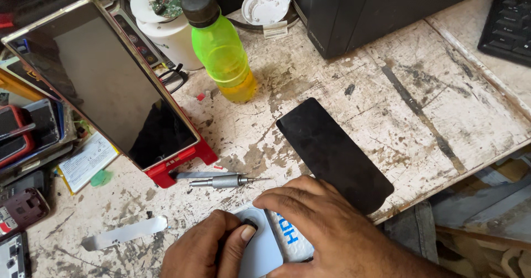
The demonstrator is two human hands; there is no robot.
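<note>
— Scuffed, paint-worn tabletop [343, 62], isn't it?
— Yes. A pale blue phone [265, 245] lies at its near edge, back up.
— The hands?
— Left hand [207, 250] has its grip closed on the phone, thumb by the camera ring. Right hand [326, 228] lies flat over it, fingers loosely spread.
— Nearby?
— A screwdriver [224, 181] just beyond, a black screen panel [332, 151] to the right, a green bottle [224, 51] farther back.

Surface [354, 79]: we note worn, scuffed painted wood.
Panel [332, 151]: matt black.
Screwdriver [224, 181]: our brushed metal.
Bottle [224, 51]: translucent plastic.
</note>
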